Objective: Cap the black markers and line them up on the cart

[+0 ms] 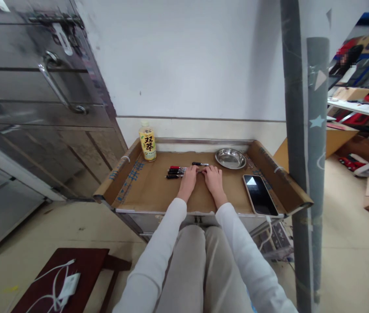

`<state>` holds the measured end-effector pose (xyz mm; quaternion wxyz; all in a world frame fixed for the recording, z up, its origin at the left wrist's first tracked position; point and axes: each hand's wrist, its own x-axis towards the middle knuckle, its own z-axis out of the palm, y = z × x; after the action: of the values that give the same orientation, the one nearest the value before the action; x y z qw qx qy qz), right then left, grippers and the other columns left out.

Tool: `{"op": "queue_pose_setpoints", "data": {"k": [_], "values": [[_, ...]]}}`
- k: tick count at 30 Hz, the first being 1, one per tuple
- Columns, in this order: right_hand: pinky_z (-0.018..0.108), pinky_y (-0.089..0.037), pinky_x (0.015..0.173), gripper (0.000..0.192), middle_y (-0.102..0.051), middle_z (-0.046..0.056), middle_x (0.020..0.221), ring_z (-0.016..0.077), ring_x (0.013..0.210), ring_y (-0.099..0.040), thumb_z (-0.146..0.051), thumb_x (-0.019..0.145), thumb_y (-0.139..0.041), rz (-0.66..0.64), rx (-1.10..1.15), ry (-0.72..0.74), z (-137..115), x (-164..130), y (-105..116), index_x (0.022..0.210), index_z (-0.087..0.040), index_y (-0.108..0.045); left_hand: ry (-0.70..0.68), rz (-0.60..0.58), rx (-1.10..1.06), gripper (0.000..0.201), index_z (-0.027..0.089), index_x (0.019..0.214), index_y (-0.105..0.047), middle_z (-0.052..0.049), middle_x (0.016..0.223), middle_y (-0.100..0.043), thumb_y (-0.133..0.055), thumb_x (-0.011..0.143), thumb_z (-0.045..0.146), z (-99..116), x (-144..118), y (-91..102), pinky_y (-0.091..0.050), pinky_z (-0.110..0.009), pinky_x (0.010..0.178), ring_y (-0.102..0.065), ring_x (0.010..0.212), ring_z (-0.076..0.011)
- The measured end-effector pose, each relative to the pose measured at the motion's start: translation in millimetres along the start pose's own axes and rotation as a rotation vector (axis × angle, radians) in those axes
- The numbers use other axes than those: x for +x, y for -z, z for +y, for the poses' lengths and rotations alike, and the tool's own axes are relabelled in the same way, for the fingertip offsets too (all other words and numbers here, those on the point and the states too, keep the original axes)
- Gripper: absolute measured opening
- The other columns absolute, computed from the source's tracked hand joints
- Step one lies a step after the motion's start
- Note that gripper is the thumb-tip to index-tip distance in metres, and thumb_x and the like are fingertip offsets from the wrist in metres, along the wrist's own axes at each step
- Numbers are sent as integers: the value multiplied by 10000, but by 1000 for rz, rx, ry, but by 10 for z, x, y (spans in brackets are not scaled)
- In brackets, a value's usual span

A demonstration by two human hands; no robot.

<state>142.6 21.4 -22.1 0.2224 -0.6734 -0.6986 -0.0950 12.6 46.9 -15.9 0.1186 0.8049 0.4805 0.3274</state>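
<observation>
My left hand and my right hand rest side by side on a cardboard-lined table, fingertips meeting around something small that I cannot make out. Just left of my left hand lie several pens with red and black caps, in a row. One more black pen lies just beyond my fingertips. Both arms wear white sleeves.
A yellow-labelled drink bottle stands at the table's back left. A steel bowl sits at the back right, a dark phone at the front right. A grey pole rises on the right, metal cabinets on the left.
</observation>
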Motion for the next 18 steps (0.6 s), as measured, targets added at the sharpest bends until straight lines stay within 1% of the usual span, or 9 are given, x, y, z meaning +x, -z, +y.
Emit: {"op": "queue_pose_setpoints", "data": {"k": [6, 9, 11, 14, 16, 18], "values": [[342, -298, 831, 212, -653, 101, 1094, 236, 1004, -512, -248, 980, -471, -31, 26, 42, -2, 11, -2, 1064, -186, -656, -15, -11, 48, 290, 160, 1068, -542, -104, 1116, -582, -349, 907, 16, 65, -4, 9, -458, -349, 993, -573, 1071, -178], [337, -303, 823, 221, -651, 101, 1067, 233, 988, -511, -235, 980, -459, -26, 31, 38, -7, 2, 6, 1050, -193, -664, -37, -13, 82, 335, 145, 1111, -537, -118, 1143, -565, -336, 890, -7, 91, -7, 13, -449, -353, 1020, -570, 1106, -183], [333, -310, 817, 230, -646, 106, 1050, 235, 977, -511, -222, 980, -445, -15, 28, 21, -10, -23, 22, 1026, -185, -667, -44, -24, 111, 374, 140, 1156, -532, -130, 1182, -561, -331, 882, -15, 97, -7, 8, -462, -358, 1006, -585, 1099, -187], [329, -322, 808, 244, -632, 115, 1040, 240, 959, -510, -197, 979, -417, 25, 23, -20, -19, -93, 70, 1017, -165, -656, -89, -26, 184, 420, 132, 1226, -528, -166, 1313, -532, -339, 878, -7, 93, 17, -14, -452, -392, 1019, -573, 1162, -216], [330, -329, 804, 260, -621, 119, 1042, 239, 937, -508, -173, 979, -386, 78, 44, -44, -29, -149, 112, 1037, -159, -639, -130, -9, 236, 441, 126, 1264, -527, -184, 1407, -486, -344, 882, 5, 90, 62, -36, -409, -421, 1062, -508, 1269, -240], [331, -338, 796, 266, -608, 129, 1056, 238, 919, -504, -183, 985, -362, 149, 95, -65, -40, -193, 152, 1036, -151, -622, -161, -7, 272, 463, 136, 1299, -518, -184, 1453, -458, -348, 886, 13, 91, 128, -53, -371, -441, 1089, -444, 1341, -245]]}}
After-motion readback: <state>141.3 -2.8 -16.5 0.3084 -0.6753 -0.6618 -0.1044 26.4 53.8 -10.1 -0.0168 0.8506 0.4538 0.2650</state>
